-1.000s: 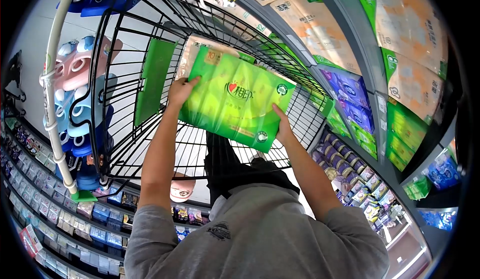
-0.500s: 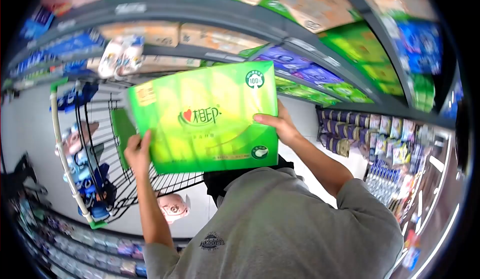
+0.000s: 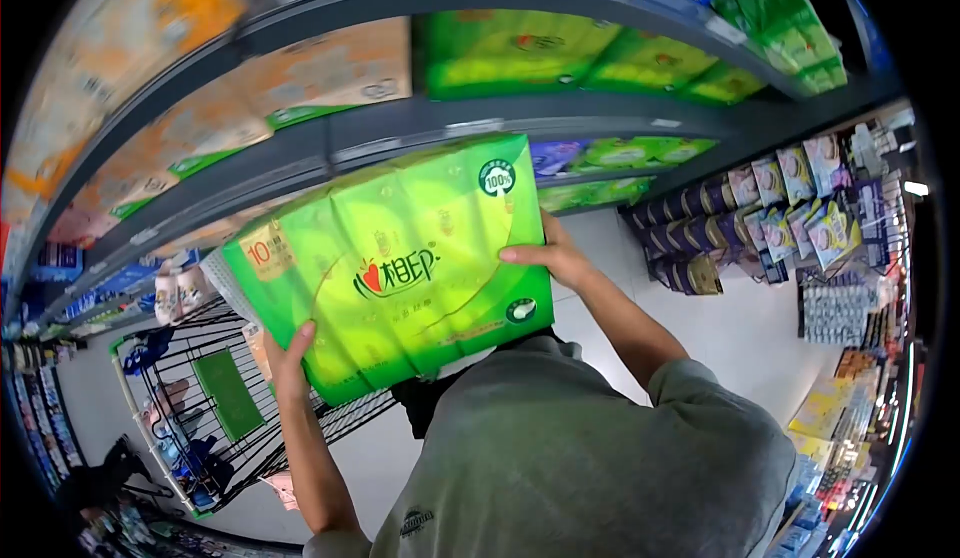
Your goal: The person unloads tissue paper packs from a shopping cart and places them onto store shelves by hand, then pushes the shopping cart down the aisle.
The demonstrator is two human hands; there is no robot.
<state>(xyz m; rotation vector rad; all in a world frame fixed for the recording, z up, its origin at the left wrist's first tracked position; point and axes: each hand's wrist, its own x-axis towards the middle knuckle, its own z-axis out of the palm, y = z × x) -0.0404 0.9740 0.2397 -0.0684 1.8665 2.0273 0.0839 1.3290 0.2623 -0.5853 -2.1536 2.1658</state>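
Note:
A large green and yellow pack of tissues (image 3: 400,268), with a red heart logo and a "100%" badge on its front, is held up before my chest. Its left end hangs lower than its right. My left hand (image 3: 290,358) grips the lower left edge, thumb on the front. On the right side, my right hand (image 3: 555,255) clasps the edge, its thumb pressed against the front. The other fingers of both hands are mostly hidden behind the pack.
A wire shopping cart (image 3: 225,398) with a green panel stands at lower left, holding blue items. Similar green packs (image 3: 515,53) and orange-beige packs (image 3: 330,68) fill the shelves ahead. Hanging packets (image 3: 770,208) line a rack at right. White slippers (image 3: 180,293) appear near the cart.
The view has turned right, so the shelves and cart have shifted left. The pack has tilted, its left end dropping. Both hands keep their hold.

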